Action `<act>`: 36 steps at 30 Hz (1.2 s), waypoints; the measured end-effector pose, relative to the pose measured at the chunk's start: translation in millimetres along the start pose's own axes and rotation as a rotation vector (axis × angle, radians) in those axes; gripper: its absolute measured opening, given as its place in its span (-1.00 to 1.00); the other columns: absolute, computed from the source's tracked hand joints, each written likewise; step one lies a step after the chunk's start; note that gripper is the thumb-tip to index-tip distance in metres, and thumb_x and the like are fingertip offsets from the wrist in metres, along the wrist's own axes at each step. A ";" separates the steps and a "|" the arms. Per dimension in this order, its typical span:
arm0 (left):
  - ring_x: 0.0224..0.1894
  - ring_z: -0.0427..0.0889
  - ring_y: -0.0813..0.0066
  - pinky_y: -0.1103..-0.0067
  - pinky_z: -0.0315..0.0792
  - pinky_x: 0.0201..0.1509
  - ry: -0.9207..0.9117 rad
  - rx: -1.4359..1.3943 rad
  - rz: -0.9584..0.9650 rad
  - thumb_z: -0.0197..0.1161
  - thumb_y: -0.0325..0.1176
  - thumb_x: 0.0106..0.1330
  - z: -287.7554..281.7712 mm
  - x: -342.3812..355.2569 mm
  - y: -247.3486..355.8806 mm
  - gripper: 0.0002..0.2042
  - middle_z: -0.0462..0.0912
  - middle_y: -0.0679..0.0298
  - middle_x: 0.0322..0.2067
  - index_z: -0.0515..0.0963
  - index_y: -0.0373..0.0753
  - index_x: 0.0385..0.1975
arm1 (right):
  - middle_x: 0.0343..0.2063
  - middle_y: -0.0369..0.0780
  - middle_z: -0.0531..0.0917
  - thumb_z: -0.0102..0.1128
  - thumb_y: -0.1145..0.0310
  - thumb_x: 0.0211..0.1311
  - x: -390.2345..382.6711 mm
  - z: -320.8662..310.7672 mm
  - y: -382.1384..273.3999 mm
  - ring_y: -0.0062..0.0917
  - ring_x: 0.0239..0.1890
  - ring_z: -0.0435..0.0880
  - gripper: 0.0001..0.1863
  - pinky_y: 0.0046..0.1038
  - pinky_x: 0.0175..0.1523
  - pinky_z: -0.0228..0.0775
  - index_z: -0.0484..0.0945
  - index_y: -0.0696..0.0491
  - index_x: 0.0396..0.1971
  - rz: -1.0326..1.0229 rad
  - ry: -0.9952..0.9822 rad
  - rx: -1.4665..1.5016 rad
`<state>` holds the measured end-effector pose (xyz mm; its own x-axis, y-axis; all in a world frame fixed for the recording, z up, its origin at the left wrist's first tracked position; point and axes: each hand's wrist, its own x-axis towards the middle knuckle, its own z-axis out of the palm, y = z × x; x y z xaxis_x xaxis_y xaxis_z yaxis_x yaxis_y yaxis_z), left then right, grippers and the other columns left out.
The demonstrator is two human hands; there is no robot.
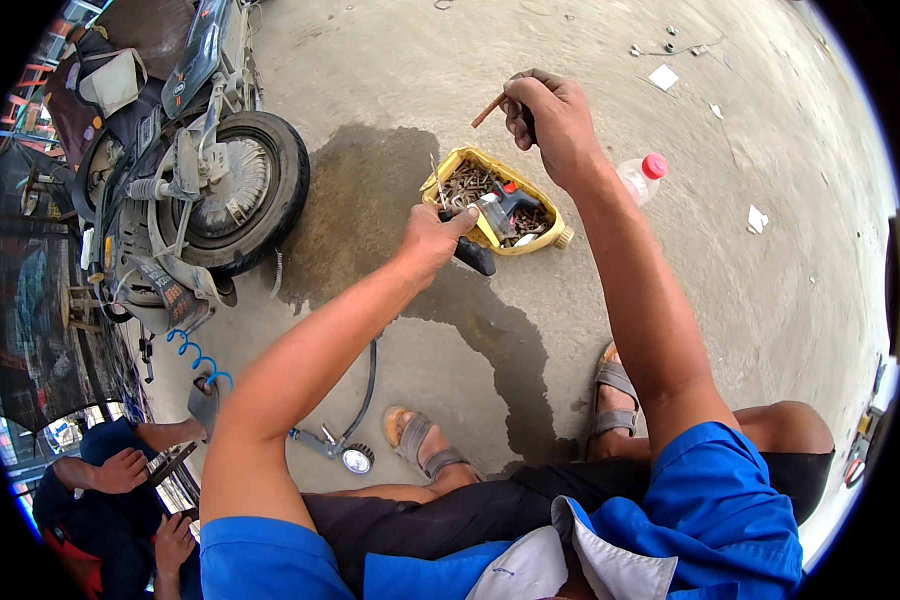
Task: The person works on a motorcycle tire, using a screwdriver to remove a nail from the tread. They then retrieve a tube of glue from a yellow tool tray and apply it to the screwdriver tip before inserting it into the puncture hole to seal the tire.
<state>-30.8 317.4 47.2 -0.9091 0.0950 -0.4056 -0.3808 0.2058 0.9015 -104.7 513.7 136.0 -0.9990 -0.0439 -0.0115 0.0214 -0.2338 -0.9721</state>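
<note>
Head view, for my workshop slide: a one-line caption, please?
Left hand grips a black-handled tool at a yellow tub of rusty hardware; right hand lifts a thin brown strip.

Yellow tray (490,163), clear bottle (634,180) w/ red cap, blue coiled hose (192,352), blue sleeves

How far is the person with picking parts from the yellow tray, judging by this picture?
Looks done: one thin brown rod-like piece is out of the yellow tray and held up in the right hand. In hand: the left hand grips a dark tool handle at the tray's edge. Left: the tray is full of rusty screws and bolts; the motorcycle's wheel stands untouched nearby.
</note>
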 end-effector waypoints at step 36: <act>-0.33 0.54 0.65 0.63 0.41 -0.21 0.015 0.018 0.137 0.29 -0.13 0.41 -44.3 -35.0 36.7 -0.67 0.67 0.32 -0.36 0.60 -0.36 -0.22 | -0.37 -0.31 0.62 0.20 0.33 0.41 -11.7 34.3 30.7 -0.76 -0.48 0.41 -0.73 -0.65 -0.36 0.24 0.60 0.23 -0.07 0.163 -0.405 0.067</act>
<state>-20.4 278.5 101.2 -0.9548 0.1088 -0.2766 -0.2500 0.2096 0.9453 -91.0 473.7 114.3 -0.8861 -0.4599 -0.0577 0.1937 -0.2542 -0.9476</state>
